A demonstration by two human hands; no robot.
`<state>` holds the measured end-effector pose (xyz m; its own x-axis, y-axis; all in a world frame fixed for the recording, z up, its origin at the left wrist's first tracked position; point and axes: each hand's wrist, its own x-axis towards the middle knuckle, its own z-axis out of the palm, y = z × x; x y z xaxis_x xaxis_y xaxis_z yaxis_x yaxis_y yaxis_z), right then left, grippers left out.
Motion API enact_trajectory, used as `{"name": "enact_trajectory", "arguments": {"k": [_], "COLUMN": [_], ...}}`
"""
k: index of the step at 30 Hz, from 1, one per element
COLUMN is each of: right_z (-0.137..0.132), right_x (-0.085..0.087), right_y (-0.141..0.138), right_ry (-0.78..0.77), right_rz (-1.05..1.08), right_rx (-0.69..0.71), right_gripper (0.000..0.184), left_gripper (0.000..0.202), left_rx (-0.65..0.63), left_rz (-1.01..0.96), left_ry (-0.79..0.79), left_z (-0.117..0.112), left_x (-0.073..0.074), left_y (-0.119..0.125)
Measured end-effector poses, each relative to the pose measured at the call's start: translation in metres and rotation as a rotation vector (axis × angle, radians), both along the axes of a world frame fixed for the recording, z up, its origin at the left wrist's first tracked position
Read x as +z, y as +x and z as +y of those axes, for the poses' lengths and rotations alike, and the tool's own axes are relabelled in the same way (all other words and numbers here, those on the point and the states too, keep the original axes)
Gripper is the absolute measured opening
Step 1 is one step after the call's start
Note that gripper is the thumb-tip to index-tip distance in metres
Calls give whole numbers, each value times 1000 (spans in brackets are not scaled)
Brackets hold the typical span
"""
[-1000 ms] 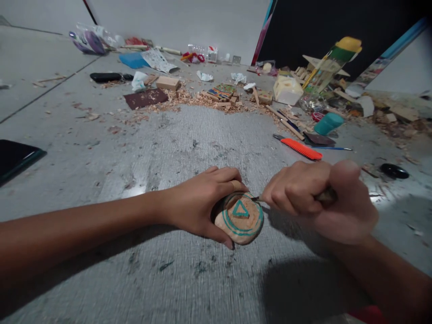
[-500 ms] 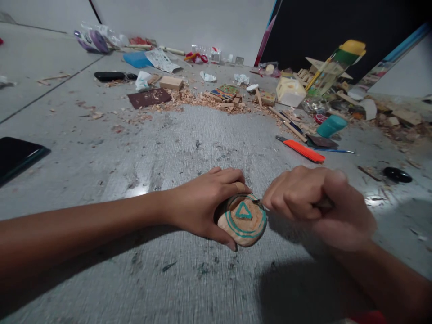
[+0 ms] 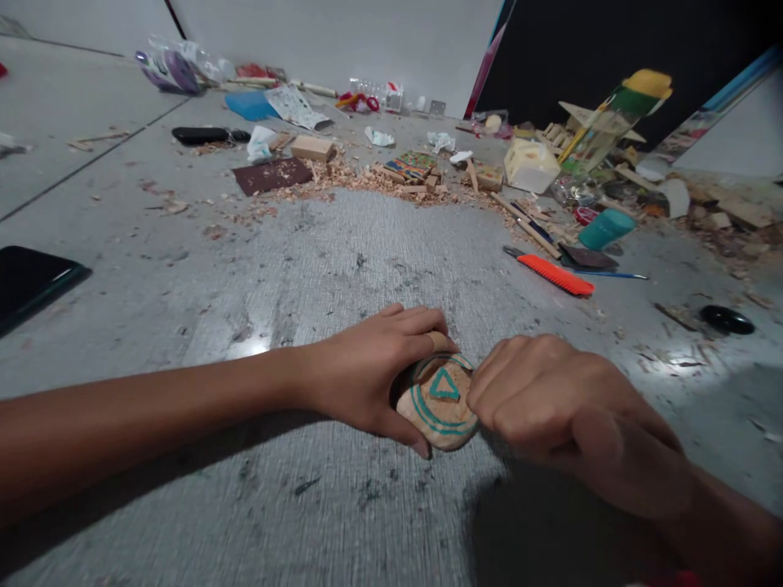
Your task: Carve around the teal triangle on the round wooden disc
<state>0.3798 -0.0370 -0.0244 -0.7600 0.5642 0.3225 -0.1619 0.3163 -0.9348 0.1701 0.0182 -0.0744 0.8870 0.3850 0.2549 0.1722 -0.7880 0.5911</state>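
A round wooden disc (image 3: 437, 416) lies on the floor, with teal rings drawn near its edge and a teal triangle in a carved-out middle. My left hand (image 3: 391, 367) is wrapped around its left and far sides, thumb at the near edge, holding it down. Closed in a fist, my right hand (image 3: 550, 399) presses against the disc's right edge. It grips a carving tool, whose thin dark tip showed half a second ago; the knuckles now hide it.
An orange box cutter (image 3: 555, 275) lies beyond my right hand, near a teal cylinder (image 3: 607, 229). Wood shavings (image 3: 360, 179), brown sandpaper (image 3: 272, 175) and wood blocks (image 3: 311, 147) line the far side. A black phone (image 3: 40, 281) rests at left, and a dark oval object (image 3: 727, 319) at right.
My right hand has rolled over and come down closer to the disc, hiding the tool's tip. My left hand and the disc stay practically in place; the view shifts slightly.
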Motion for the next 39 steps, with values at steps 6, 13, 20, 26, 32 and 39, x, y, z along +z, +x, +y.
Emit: {"name": "enact_trajectory", "arguments": {"k": [6,13,20,26,32,39], "right_z": [6,22,47,53,28,15], "right_x": [-4,0,-18,-20,0,-2], "right_y": [-6,6,15,23,28,21], "right_ry": [-187,-395,-588,-617,-495,-113], "right_rz": [179,233,448,444,279,57], "right_rx": [-117,-164,-120,-139,-252,-128], "right_gripper": [58,61,63,64,66,60], "left_gripper": [79,85,85,82,84,83], "left_rx": [2,9,10,0,14,13], "left_rz": [-24,3,74,98,86,93], "left_ry": [-40,-20,-44,-25,-27,-49], "left_z": [1,0,-2,-1,-2,-3], "left_x": [-1,-1,4,9,8,9], "left_y": [1,0,-3,-5,-6,-5]}}
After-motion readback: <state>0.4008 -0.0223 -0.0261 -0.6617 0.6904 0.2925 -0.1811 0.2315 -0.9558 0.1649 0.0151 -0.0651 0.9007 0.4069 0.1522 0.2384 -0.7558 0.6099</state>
